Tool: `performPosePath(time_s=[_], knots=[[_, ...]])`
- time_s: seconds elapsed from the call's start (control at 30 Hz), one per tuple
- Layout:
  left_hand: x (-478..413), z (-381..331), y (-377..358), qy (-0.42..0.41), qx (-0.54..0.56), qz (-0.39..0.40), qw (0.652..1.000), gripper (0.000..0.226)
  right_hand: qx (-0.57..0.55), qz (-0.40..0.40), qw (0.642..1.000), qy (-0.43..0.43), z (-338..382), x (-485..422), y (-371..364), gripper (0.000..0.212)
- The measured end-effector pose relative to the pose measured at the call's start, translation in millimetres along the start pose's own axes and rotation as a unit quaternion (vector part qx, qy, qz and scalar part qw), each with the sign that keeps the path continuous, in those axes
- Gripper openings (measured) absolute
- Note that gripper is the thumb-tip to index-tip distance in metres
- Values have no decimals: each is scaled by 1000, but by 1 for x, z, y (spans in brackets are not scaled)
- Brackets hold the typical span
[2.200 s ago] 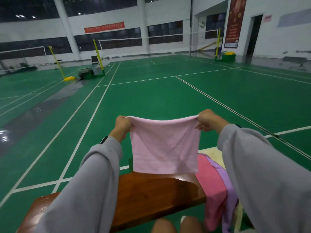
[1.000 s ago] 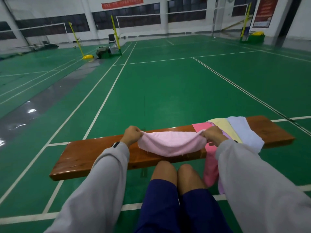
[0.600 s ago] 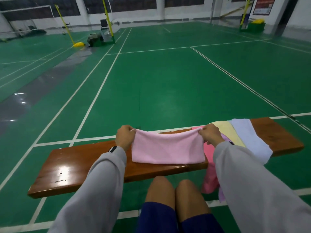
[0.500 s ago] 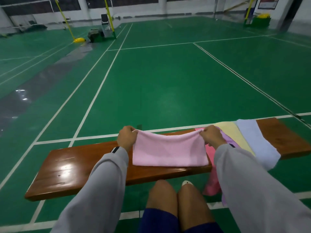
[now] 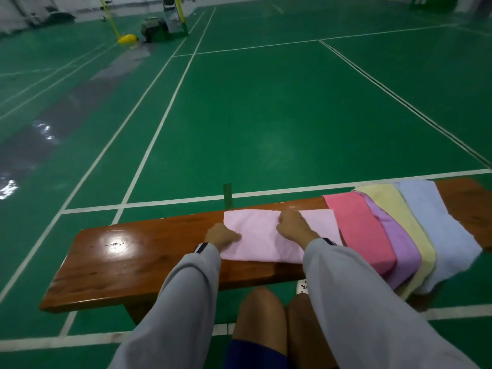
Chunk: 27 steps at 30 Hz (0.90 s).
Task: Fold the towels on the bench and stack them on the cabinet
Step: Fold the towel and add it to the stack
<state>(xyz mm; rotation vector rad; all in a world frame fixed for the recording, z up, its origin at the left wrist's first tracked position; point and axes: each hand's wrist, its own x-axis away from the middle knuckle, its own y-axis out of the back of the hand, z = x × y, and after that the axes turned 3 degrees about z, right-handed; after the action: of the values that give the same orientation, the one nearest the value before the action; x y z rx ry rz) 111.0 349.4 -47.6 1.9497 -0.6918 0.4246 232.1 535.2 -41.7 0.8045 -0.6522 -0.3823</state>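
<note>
A light pink towel (image 5: pixel 262 237), folded into a long strip, lies flat on the brown wooden bench (image 5: pixel 138 258). My left hand (image 5: pixel 222 235) lies at the towel's left edge, its curled fingers gripping the cloth there. Over the towel's middle, near its far edge, my right hand (image 5: pixel 292 227) holds the cloth with curled fingers. To the right, a deeper pink towel (image 5: pixel 358 233), a purple towel (image 5: pixel 399 245), a yellow towel (image 5: pixel 394 209) and a pale blue towel (image 5: pixel 436 230) overlap and hang over the bench's near edge. No cabinet is in view.
My bare knees (image 5: pixel 262 312) are just below the bench's near edge. Green court floor (image 5: pixel 266 115) with white lines stretches beyond. A yellow post base (image 5: pixel 127 38) and dark equipment (image 5: pixel 154 29) stand far off at the upper left.
The light pink towel, held up by its top corners at first, now lies flat on the bench. My right hand shifted from the right corner to the middle, my left to the left edge.
</note>
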Motion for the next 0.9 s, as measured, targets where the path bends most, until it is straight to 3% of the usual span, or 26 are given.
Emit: performPosePath(time_s=[0.1, 0.2, 0.33, 0.43, 0.53, 0.67, 0.77, 0.9], knots=[[9, -6, -2, 21, 78, 49, 996, 70, -61, 18, 998, 25, 30, 10, -17, 18], [11, -18, 0, -21, 120, 49, 991, 67, -152, 42, 987, 10, 49, 17, -26, 30], [29, -42, -2, -151, 115, 14, 982, 22, -288, 70, 954, -36, 66, 16, -24, 59], [47, -59, -9, -230, 77, 14, 970, 13, -353, 72, 932, -44, 66, 10, -11, 79], [58, -73, -21, -253, 99, 31, 962, 25, -419, 58, 904, -70, 57, 20, 11, 54], [71, -95, -38, -279, 118, 53, 952, 19, -413, 15, 908, -68, 28, 24, 36, 18], [83, -110, -54, -306, 103, 64, 944, 20, -415, -12, 908, -54, 1, 24, 44, 21], [88, -125, -81, -338, 105, 79, 932, 31, -445, -14, 892, -82, -38, 12, 47, 53]])
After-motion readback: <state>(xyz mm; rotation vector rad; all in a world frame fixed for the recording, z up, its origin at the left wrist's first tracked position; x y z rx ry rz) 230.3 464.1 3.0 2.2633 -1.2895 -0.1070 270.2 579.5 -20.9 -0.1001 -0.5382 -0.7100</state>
